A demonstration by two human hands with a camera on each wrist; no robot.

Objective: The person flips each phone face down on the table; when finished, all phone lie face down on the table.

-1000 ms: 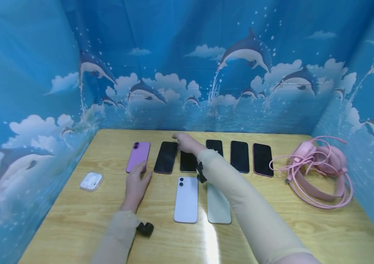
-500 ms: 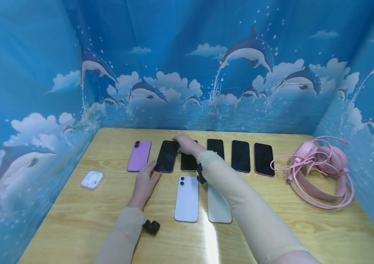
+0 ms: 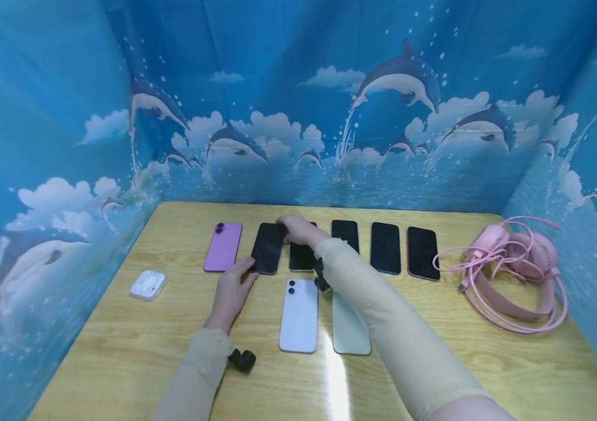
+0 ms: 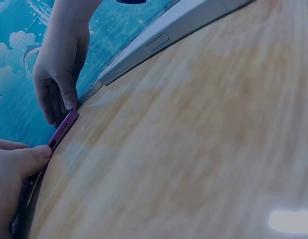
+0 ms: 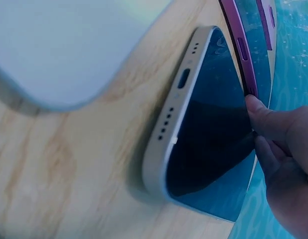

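A black-screened phone with a purple frame (image 3: pixel 268 248) lies second in the back row on the wooden table (image 3: pixel 435 362). My left hand (image 3: pixel 245 270) holds its near corner, thumb (image 4: pixel 32 159) against the bottom edge (image 4: pixel 62 132). My right hand (image 3: pixel 290 225) pinches its far end, a fingertip (image 5: pixel 253 102) on the purple frame (image 5: pixel 243 59). A purple phone (image 3: pixel 222 247) lies to the left of it. To the right lies a silver-framed phone (image 5: pixel 204 129), partly under my right wrist.
Three more dark phones (image 3: pixel 385 248) continue the back row. A lavender phone (image 3: pixel 299 316) and a pale green one (image 3: pixel 349 330) lie in front. A white earbud case (image 3: pixel 147 285) sits left, a pink headset with cable (image 3: pixel 514 269) right. Blue dolphin backdrop walls enclose three sides.
My left hand has slid right from the purple phone's near end to the purple-framed phone's near end. The right hand has settled on that phone's far end.
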